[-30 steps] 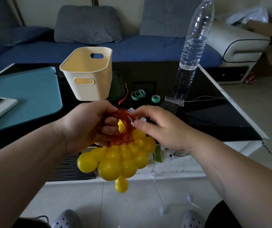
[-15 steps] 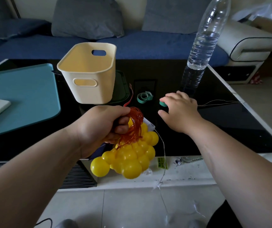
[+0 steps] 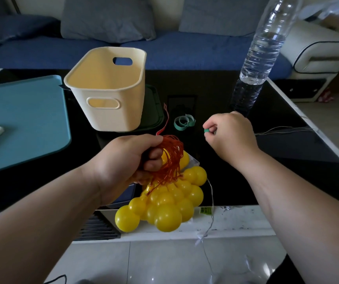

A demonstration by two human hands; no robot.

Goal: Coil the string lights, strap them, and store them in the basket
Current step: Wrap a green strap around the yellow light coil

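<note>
My left hand grips the coiled string lights: loops of orange wire bunched in the fist, with several yellow ball bulbs hanging below it over the table's front edge. A thin clear wire trails from the bunch toward the floor. My right hand hovers above the black table to the right and pinches a small rolled green strap between thumb and fingertips. The cream plastic basket stands upright behind my left hand, with nothing visible inside.
More green straps lie on the black table between the basket and my right hand. A tall water bottle stands at the right rear. A teal tray lies at the left, a blue sofa behind.
My right hand left the coil, reached forward to the table and picked up a small green strap. My left hand kept its hold on the coiled lights and moved slightly forward.
</note>
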